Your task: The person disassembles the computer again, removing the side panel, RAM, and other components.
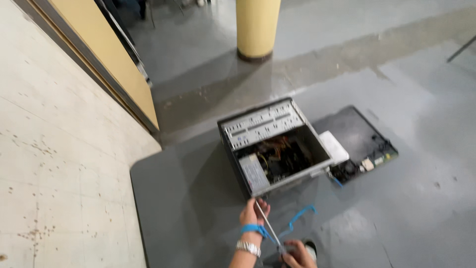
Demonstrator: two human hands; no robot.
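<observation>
An open black computer case [271,144] lies on the grey floor, its inside showing a silver drive cage, a power supply and yellow wires. My left hand [254,214], with a blue wrist strap and a metal watch, rests at the case's near corner with curled fingers. My right hand [298,254], at the bottom edge of the view, grips the handle of a long screwdriver [267,223]. Its thin shaft runs up across my left hand to the case's lower edge. Whether my left fingers pinch the shaft is unclear.
A black side panel [359,131] lies right of the case, with a white box [333,147] and small parts [368,164] on it. A blue cable [302,215] trails on the floor. A yellow pillar [257,27] stands behind, and a yellow panel [111,59] and pale surface [59,149] lie left.
</observation>
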